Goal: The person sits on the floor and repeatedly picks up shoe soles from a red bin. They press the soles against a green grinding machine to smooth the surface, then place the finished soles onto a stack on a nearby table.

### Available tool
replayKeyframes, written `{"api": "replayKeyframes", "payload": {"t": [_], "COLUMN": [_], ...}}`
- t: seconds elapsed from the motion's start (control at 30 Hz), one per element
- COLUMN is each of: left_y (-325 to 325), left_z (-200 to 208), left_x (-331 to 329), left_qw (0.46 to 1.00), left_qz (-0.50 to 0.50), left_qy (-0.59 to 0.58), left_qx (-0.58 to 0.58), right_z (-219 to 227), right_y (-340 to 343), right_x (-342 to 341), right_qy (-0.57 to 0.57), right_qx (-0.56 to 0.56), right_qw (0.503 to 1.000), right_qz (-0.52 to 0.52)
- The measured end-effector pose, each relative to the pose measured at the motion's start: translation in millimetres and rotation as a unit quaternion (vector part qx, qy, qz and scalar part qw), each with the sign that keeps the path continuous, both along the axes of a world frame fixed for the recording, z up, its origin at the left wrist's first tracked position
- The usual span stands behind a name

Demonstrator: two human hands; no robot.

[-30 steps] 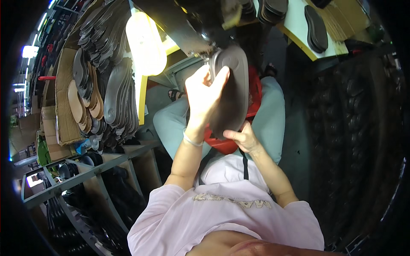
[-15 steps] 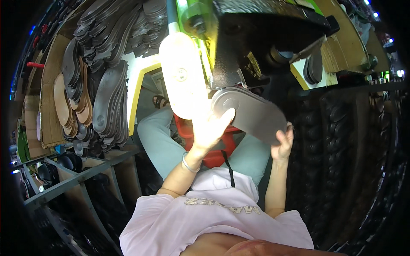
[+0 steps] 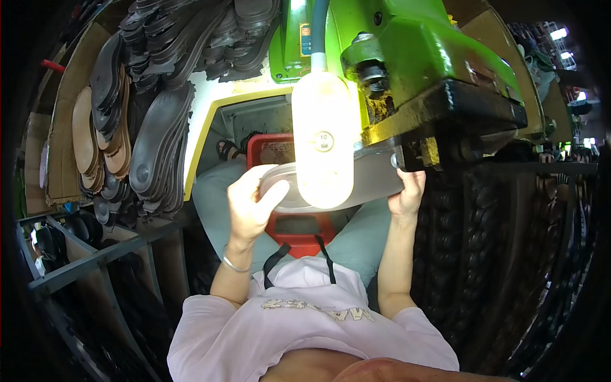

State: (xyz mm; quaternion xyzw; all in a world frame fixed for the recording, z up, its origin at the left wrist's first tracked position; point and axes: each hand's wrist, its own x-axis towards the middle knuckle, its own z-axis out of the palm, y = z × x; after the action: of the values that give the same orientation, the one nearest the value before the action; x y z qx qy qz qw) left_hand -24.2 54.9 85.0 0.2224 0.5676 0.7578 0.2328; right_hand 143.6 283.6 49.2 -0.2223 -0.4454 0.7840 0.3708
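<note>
A grey shoe sole (image 3: pixel 372 179) is stretched lengthwise between my two hands, under the machine's edge. My left hand (image 3: pixel 251 202) grips its left end, with the thumb on top and the fingers beneath. At the other end, my right hand (image 3: pixel 407 193) pinches the sole beside a small round metal part of the machine. A bright elongated lamp (image 3: pixel 324 146) covers the middle of the sole from my view. The green machine (image 3: pixel 420 57) with a black lower head (image 3: pixel 464 118) stands just beyond; whether the sole touches it I cannot tell.
Stacks of dark grey soles (image 3: pixel 159 143) and tan soles (image 3: pixel 89 140) lie in a cardboard box (image 3: pixel 60 162) at the left. A metal rack (image 3: pixel 95 261) stands below it. A red crate (image 3: pixel 258 146) sits between my legs. Dark rows of footwear parts (image 3: pixel 471 242) fill the right.
The view has shifted, showing more of the green machine. The sole has turned from slanting to nearly level, and my left hand has moved left out of the lamp's glare. Both hands still hold it.
</note>
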Motion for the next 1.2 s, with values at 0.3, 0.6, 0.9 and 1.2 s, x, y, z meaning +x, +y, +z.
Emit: {"api": "replayKeyframes", "payload": {"t": [0.3, 0.6, 0.9, 1.2], "left_y": [-70.9, 59.9, 49.3, 57.1], "left_z": [-45.9, -9.2, -32.1, -26.3], "left_x": [19.4, 19.9, 45.3, 31.8], "left_qw": [0.982, 0.955, 0.994, 0.969], "left_qz": [-0.101, -0.069, 0.002, -0.049], "left_qy": [-0.148, 0.239, 0.084, 0.207], "left_qx": [-0.060, -0.159, -0.065, -0.124], "right_z": [40.4, 22.3, -40.3, 16.7], "right_y": [-39.7, -62.5, -125.4, 8.5], "right_x": [-42.6, -42.7, 108.3, 71.7], "right_qy": [-0.042, -0.140, -0.228, -0.124], "right_qx": [0.133, 0.192, -0.083, 0.122], "right_qw": [0.990, 0.971, 0.966, 0.971], "right_qz": [0.005, -0.022, 0.089, -0.164]}}
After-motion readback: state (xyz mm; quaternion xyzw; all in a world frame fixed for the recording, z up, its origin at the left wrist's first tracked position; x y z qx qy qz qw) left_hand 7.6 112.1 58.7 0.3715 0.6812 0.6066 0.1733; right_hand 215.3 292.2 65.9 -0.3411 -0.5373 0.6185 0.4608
